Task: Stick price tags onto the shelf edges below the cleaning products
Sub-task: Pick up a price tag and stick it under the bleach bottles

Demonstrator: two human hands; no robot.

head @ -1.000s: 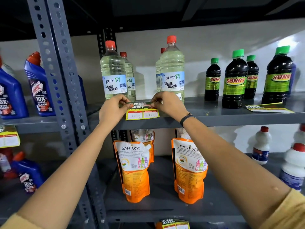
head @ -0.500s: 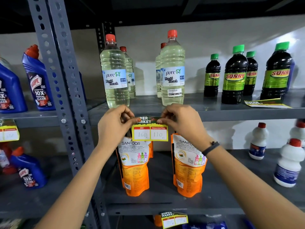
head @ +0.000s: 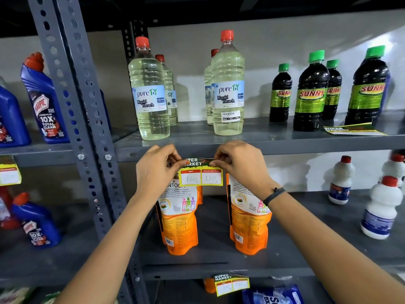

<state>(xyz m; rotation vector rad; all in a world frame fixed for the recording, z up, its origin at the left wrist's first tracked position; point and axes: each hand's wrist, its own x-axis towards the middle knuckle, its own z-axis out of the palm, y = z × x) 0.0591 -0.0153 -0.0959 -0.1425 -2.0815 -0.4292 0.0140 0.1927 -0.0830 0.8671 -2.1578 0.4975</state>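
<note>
Head view: bleach bottles (head: 228, 88) hold pale liquid above price tag (head: 200, 173)

We see the price tag (head: 201, 173) held flat against the front of the shelf edge (head: 285, 148), just below and between the two front liquid bleach bottles (head: 228, 84). Its top band is dark with "SUPER MARKET" in white, and that band sits at the lower lip of the edge, pinched at both upper corners. Below the band hangs a yellow panel with two red-headed white boxes, handwritten 160 on the left and 110 on the right. The tag hangs upright and level, its lower part dropping below the shelf edge. The shelf edge itself is a grey metal strip running level beneath the bleach bottles.
</note>
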